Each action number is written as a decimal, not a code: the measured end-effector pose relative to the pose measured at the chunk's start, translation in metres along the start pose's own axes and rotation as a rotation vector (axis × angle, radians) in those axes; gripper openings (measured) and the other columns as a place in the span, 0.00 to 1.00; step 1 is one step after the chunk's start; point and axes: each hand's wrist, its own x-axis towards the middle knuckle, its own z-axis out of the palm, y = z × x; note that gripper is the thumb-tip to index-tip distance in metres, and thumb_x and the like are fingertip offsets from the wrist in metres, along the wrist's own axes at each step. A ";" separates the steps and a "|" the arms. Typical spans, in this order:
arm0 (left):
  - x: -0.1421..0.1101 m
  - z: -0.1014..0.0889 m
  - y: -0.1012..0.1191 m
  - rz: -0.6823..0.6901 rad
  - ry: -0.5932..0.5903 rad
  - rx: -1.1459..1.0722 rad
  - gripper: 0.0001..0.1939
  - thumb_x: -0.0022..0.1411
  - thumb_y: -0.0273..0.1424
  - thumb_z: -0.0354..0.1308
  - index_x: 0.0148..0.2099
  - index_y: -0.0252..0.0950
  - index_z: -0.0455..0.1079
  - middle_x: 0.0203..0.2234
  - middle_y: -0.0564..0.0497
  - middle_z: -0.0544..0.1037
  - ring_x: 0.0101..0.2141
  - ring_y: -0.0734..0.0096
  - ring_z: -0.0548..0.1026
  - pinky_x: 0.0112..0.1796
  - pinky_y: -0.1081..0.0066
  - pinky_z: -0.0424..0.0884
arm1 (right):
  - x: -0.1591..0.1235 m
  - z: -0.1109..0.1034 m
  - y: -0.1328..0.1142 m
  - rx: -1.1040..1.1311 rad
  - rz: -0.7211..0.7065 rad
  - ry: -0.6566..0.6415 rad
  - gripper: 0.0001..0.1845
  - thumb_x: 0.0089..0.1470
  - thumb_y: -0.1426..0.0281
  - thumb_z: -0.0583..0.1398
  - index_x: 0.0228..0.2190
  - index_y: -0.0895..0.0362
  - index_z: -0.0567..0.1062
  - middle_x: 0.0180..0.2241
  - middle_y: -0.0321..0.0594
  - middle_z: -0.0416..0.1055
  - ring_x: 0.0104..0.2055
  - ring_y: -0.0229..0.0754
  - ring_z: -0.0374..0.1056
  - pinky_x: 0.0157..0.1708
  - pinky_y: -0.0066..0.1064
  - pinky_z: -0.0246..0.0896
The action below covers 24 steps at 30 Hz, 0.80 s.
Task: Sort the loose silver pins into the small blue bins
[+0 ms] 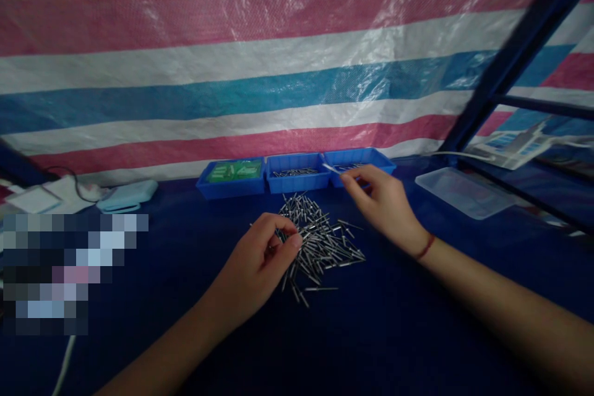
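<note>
A loose heap of metal blind rivets (320,244) with thin pins lies in the middle of the dark blue tabletop. At the heap's left side is my left hand (264,253), thumb and forefinger pinched together; what sits between the tips, if anything, I cannot make out. My right hand (378,198) is raised in front of the right blue bin (383,161), closed on a thin, light-coloured rivet (331,168) that points left. Several rivets lie in that bin. The middle blue bin (297,182) also contains rivets, and the left blue bin (231,189) has green packets (234,169).
Behind the bins hangs a striped plastic sheet (260,99). A clear plastic lid (464,192) lies at the right near a blue metal frame (492,74). At the left are a light blue case (127,195), a white cable (65,362) and a blurred-out area.
</note>
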 end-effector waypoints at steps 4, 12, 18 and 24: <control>-0.001 0.003 -0.002 0.004 -0.043 -0.017 0.10 0.64 0.37 0.49 0.42 0.37 0.64 0.25 0.56 0.65 0.22 0.76 0.63 0.24 0.74 0.59 | 0.025 -0.010 0.039 -0.364 0.068 0.102 0.15 0.56 0.65 0.54 0.29 0.60 0.75 0.30 0.47 0.74 0.30 0.45 0.68 0.31 0.34 0.58; 0.007 -0.012 -0.007 0.037 0.101 0.099 0.09 0.62 0.35 0.50 0.41 0.37 0.65 0.28 0.54 0.69 0.25 0.75 0.67 0.26 0.74 0.62 | 0.011 -0.008 0.040 -0.431 0.037 -0.062 0.15 0.56 0.66 0.52 0.25 0.59 0.75 0.29 0.44 0.74 0.30 0.44 0.69 0.29 0.32 0.56; 0.021 -0.043 -0.027 0.127 0.159 0.446 0.09 0.63 0.32 0.48 0.41 0.35 0.67 0.31 0.52 0.72 0.27 0.73 0.68 0.32 0.71 0.64 | -0.001 -0.001 0.014 -0.302 -0.057 -0.330 0.16 0.57 0.66 0.52 0.24 0.58 0.74 0.26 0.42 0.72 0.26 0.40 0.66 0.28 0.32 0.55; 0.027 -0.057 -0.057 0.138 -0.124 0.565 0.11 0.62 0.29 0.46 0.43 0.35 0.68 0.39 0.48 0.71 0.39 0.67 0.71 0.42 0.65 0.65 | -0.006 0.003 0.009 -0.235 -0.097 -0.424 0.16 0.57 0.65 0.51 0.26 0.58 0.75 0.27 0.41 0.72 0.27 0.39 0.67 0.29 0.33 0.58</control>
